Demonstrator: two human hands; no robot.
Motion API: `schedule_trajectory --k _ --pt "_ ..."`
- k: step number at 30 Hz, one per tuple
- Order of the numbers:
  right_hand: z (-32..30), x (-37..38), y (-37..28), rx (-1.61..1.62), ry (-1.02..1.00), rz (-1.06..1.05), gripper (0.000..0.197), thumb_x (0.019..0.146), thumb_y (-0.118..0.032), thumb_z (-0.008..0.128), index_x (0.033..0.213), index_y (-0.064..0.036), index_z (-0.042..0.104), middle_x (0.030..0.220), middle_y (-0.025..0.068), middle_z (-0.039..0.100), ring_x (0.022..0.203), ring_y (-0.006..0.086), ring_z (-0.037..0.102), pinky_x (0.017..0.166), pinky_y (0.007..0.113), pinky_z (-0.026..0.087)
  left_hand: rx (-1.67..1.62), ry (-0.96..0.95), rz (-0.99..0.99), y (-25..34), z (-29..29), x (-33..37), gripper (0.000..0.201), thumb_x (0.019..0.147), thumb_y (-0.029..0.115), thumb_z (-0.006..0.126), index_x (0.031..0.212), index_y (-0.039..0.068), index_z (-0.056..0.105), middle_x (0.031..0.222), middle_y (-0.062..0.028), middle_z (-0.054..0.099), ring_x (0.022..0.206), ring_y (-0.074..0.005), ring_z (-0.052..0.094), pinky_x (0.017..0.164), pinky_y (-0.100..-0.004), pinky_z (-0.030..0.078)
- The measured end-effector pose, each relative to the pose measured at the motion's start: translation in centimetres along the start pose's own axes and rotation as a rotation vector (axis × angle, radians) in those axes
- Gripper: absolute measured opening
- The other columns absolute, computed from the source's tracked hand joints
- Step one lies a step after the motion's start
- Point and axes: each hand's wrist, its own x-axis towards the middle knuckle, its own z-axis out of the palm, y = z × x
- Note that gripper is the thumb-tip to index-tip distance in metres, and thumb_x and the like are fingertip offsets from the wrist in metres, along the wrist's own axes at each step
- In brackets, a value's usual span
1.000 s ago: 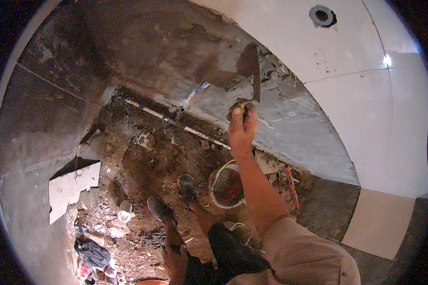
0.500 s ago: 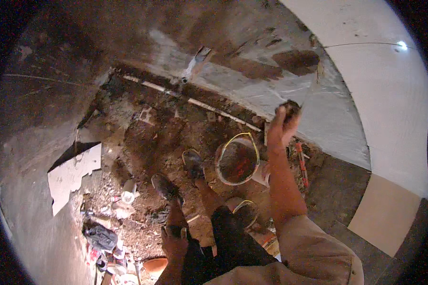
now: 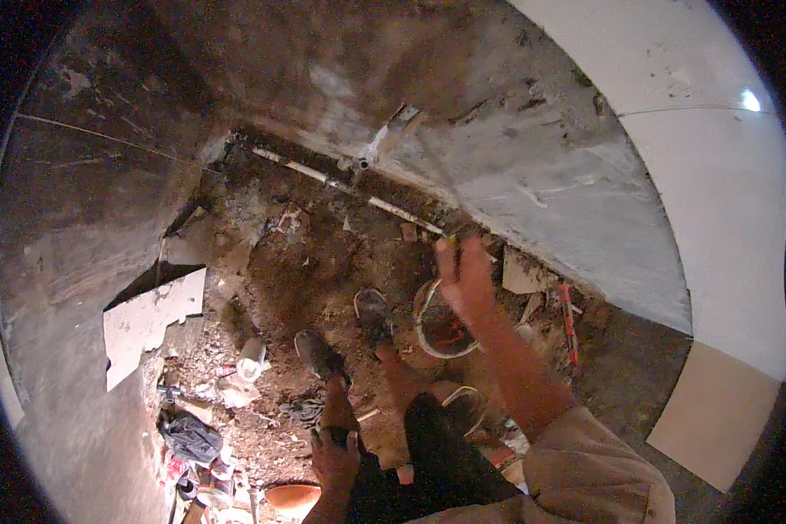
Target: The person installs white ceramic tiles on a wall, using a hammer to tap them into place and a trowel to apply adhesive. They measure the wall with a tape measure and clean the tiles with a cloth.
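Observation:
My right hand (image 3: 465,272) is stretched forward over the bucket (image 3: 421,327), near the foot of the grey wall (image 3: 515,188). Its fingers are curled round something blurred that I cannot make out. The bucket stands on the dirt floor, and my forearm hides part of it. Low in the picture, my left hand (image 3: 334,458) rests on my left knee with its fingers spread, and I see nothing held in it. A second, smaller bucket (image 3: 476,410) with a yellow handle is beside my right leg.
A white pipe (image 3: 301,166) runs along the wall's foot. Tools with red parts (image 3: 569,323) lie on the right, near a beige tile (image 3: 716,415). A broken white board (image 3: 153,319) leans at left. Below it are a black bag (image 3: 192,437), assorted clutter and an orange bowl (image 3: 293,499).
My right hand has come down and left from the wall, to above the bucket. The dark thing seen in it earlier no longer shows clearly. My left hand stays on the knee.

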Motion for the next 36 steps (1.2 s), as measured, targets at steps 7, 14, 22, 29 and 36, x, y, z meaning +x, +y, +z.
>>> schedule_trajectory --k 7,14,22,29,36 --pt "-6.9 8.7 6.8 0.047 0.106 0.055 0.026 0.101 -0.024 0.059 0.113 -0.0013 0.061 0.097 0.0209 0.067 0.086 0.0398 0.066 0.076 0.047 0.052 -0.052 -0.003 0.016 0.0 -0.1 0.5 0.085 0.092 0.051 0.065 0.146 -0.008 0.038 0.151 -0.0360 0.038 0.138 -0.0502 0.042 0.113 -0.0529 0.039" --pt "-5.2 5.7 8.0 -0.155 -0.061 -0.045 0.028 0.097 -0.024 0.066 0.110 0.0005 0.064 0.095 0.0195 0.069 0.080 0.0371 0.069 0.071 0.048 0.055 -0.067 0.011 0.001 -1.4 3.5 1.3 0.083 0.092 0.051 0.064 0.146 -0.007 0.040 0.152 -0.0338 0.038 0.141 -0.0482 0.039 0.113 -0.0527 0.039" --pt "-7.9 7.3 9.0 -0.148 0.056 -0.127 0.028 0.098 -0.020 0.067 0.116 0.0015 0.066 0.096 0.0147 0.071 0.078 0.0256 0.065 0.072 0.038 0.053 -0.040 0.080 0.058 -1.1 2.7 1.3 0.083 0.091 0.056 0.061 0.148 0.001 0.039 0.150 -0.0303 0.042 0.134 -0.0476 0.047 0.107 -0.0561 0.043" --pt "-11.1 3.0 3.2 -0.031 0.220 0.278 0.027 0.100 -0.019 0.062 0.113 0.0049 0.063 0.089 0.0121 0.068 0.075 0.0227 0.063 0.070 0.038 0.051 -0.030 -0.020 -0.041 -1.4 2.6 1.7 0.083 0.091 0.053 0.063 0.143 -0.008 0.042 0.147 -0.0357 0.043 0.131 -0.0492 0.050 0.105 -0.0533 0.046" --pt "-4.2 0.7 1.5 -0.429 -0.142 -0.005 0.026 0.096 -0.023 0.062 0.114 -0.0037 0.064 0.105 0.0240 0.068 0.089 0.0467 0.066 0.077 0.057 0.052 -0.064 0.050 0.096 -3.2 4.3 3.2 0.090 0.090 0.056 0.063 0.150 -0.005 0.035 0.148 -0.0347 0.041 0.129 -0.0484 0.052 0.102 -0.0544 0.047"
